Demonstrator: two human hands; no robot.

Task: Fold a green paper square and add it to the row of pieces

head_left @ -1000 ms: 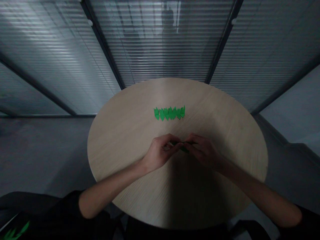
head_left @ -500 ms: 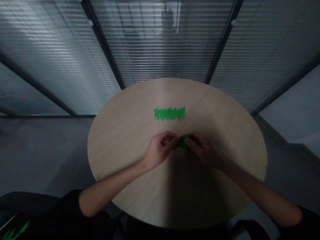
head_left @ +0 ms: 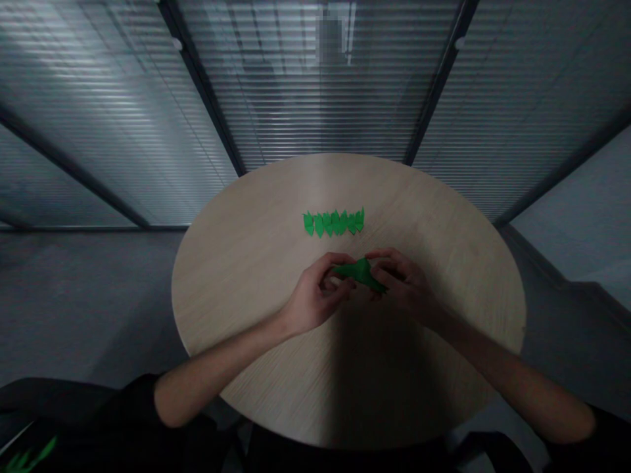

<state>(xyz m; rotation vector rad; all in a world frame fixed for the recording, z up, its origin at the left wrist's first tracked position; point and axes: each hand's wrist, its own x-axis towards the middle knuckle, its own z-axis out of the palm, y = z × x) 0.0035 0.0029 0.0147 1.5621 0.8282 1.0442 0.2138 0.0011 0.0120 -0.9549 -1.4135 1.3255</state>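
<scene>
Between my hands is a piece of folded green paper (head_left: 362, 270), held a little above the middle of the table. My left hand (head_left: 325, 287) has its fingers curled around the paper's narrow left end. On the other side, my right hand (head_left: 401, 282) grips the wider right end between thumb and fingers. Beyond the hands, a row of several small green folded paper pieces (head_left: 336, 223) lies side by side on the round wooden table (head_left: 236, 263). Their points face both toward me and away.
Glass partition panels with blinds (head_left: 315, 112) stand right behind the table's far edge. More green pieces (head_left: 37, 456) show at the bottom left, beside a dark chair (head_left: 54, 394). A shadow falls on the table's near right part.
The green paper has been turned and more of it shows, now with a narrow end to the left. Both hands have shifted their fingers slightly; the row stays put.
</scene>
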